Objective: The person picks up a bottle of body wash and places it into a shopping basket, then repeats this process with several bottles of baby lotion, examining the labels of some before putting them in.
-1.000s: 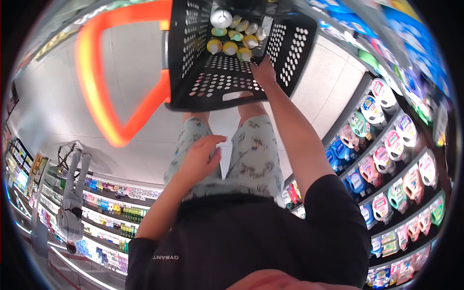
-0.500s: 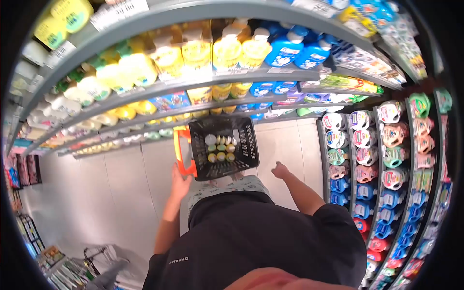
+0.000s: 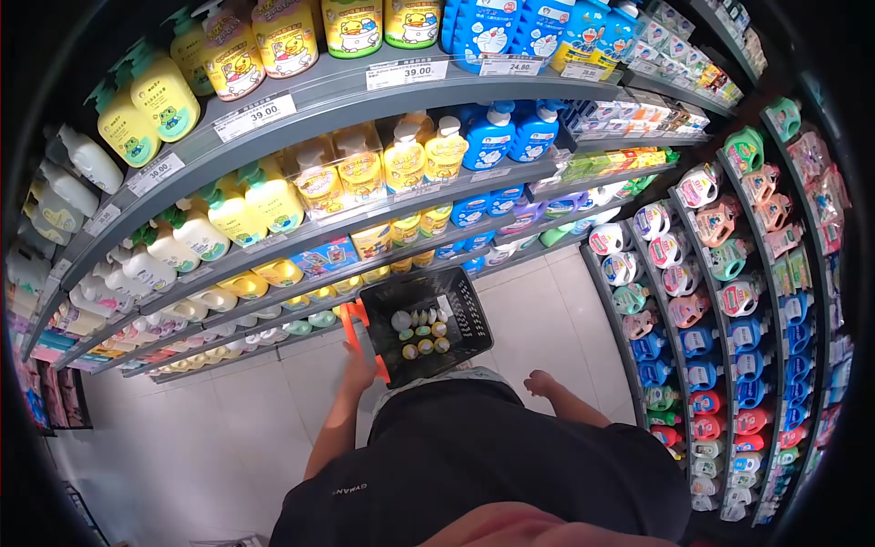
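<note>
Across the top of the head view, a grey curved shelf edge carries white price tags: 39.00 on the left tag, 39.00 again on the middle tag, and 24.80 on the right tag; the finer print is too small to read. Above them stand yellow pump bottles with a cartoon duck on the label and blue bottles bearing a white-faced cartoon figure. Upside-down white lettering on the black short-sleeved shirt seems to begin GYMAN.

Below the shelves, in front of the person's thighs, is the black perforated plastic basket, with white and yellow-topped bottles grouped inside. The left hand has its grip closed round the basket's bright orange plastic handle. The right hand hangs apart from the basket, over the pale tiled floor; whether its grip is spread or pressed together cannot be told.

Lower shelves stand close ahead of the basket, and a rack of blue, white, pink and red bottles rises on the right. The shirt hides much of the legs.
</note>
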The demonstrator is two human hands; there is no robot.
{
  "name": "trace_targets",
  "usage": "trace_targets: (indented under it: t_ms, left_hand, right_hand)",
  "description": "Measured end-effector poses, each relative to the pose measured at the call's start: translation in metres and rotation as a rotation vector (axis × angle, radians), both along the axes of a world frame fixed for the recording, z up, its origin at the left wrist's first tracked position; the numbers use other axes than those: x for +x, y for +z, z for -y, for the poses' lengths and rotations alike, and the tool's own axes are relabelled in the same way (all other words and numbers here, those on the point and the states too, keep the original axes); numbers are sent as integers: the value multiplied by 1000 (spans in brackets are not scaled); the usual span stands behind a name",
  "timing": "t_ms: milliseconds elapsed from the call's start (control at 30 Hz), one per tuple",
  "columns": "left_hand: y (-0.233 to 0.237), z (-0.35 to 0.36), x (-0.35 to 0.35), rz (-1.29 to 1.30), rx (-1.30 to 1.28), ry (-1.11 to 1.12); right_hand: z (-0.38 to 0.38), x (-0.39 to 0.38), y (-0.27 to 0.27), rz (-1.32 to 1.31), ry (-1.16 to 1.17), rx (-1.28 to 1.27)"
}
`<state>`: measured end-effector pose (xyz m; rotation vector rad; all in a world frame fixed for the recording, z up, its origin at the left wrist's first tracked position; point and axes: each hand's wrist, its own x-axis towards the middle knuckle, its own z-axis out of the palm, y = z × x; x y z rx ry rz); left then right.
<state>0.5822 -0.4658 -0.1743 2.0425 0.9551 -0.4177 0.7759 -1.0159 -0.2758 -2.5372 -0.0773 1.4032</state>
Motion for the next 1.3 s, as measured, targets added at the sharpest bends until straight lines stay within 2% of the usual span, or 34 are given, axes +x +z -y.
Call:
trace_targets:
  t_ms: [67, 133, 200, 367, 567, 700, 800, 833, 867, 900, 933, 967, 1000, 1033, 1067, 1100, 1233, 1300]
  left_hand:
    - [-18, 5, -3, -54, 84, -66]
    - [-34, 6, -8, 0, 136, -85]
    - [-40, 9, -10, 8, 166, -93]
    - [-46, 13, -4, -110, 260, -94]
    - [-59, 24, 6, -155, 271, 10]
    - [-50, 38, 21, -244, 226, 138]
    - [-46, 49, 33, -312, 202, 256]
    - [-58, 50, 33, -295, 229, 312]
    - [-68, 51, 32, -286, 252, 357]
    - [-60, 53, 38, -268, 237, 393]
    - [-65, 52, 35, -247, 241, 398]
    - [-71, 50, 31, -226, 245, 403]
    - [-77, 49, 28, -205, 249, 408]
    - [-92, 48, 17, -95, 330, 371]
    - [-58, 53, 28, -252, 284, 371]
    - [-51, 51, 29, -247, 283, 377]
    - [-53, 43, 18, -158, 243, 366]
    - [-50, 41, 15, -100, 230, 343]
  right_hand:
    - [-4, -4, 26, -11, -15, -11]
    - [-10, -11, 54, -2, -25, -53]
    - [-6, 0, 55, -17, 20, -54]
    - [-14, 36, 45, -35, 46, -25]
    - [-11, 90, 22, -9, 90, 114]
    - [9, 131, 16, -33, 145, 206]
    - [33, 159, -5, -110, 191, 178]
    - [40, 165, -12, -122, 111, 115]
    - [76, 180, -67, -14, 547, 252]
    - [88, 186, -78, -27, 553, 229]
    - [82, 188, -56, -185, 145, 110]
    - [91, 192, -60, -183, 155, 61]
    - [113, 201, -74, -138, 367, 234]
    - [105, 202, -54, -259, 129, 76]
    - [101, 197, -30, -237, 43, 36]
    - [95, 196, -16, -238, -3, 15]
    - [83, 177, 0, -157, -35, 21]
    - [63, 164, 6, -208, -9, -21]
